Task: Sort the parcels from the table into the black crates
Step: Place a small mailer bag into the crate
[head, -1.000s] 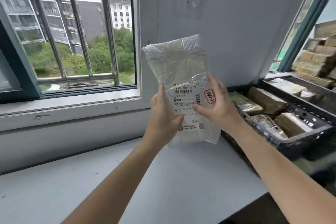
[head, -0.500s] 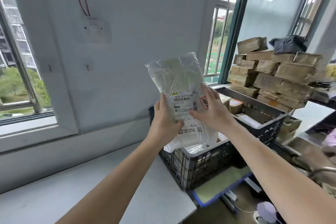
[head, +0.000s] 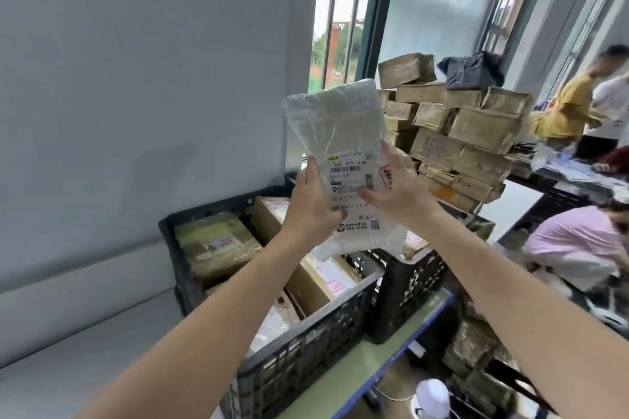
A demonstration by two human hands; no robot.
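Since the earlier frames the view has swung right: the left-hand window has dropped out of sight, and the black crates now sit directly under the raised parcel rather than off to the side. Nearest, the grey table [head: 68, 367] runs along the lower left, and both bare forearms reach up and forward from it. The left hand [head: 311, 211] grips the left edge of the white poly mailer [head: 337, 122] with its thumb lying on the shipping label. The right hand [head: 398, 194] clasps the right edge, also with its thumb pressed on the label. The mailer is in the air, upright, with its long axis vertical and its label facing the person. Its loose lower end hangs below the fingers, just above where the near black crate [head: 306, 340] meets the second black crate [head: 408, 286]. The drop is therefore straight down, and either crate seems reachable. The left hand is nearer the near crate, which already holds taped cardboard parcels [head: 214, 245], while the right is nearer the second. Beyond them rises a stack of taped cartons [head: 476, 126], with blurred people at the far right.
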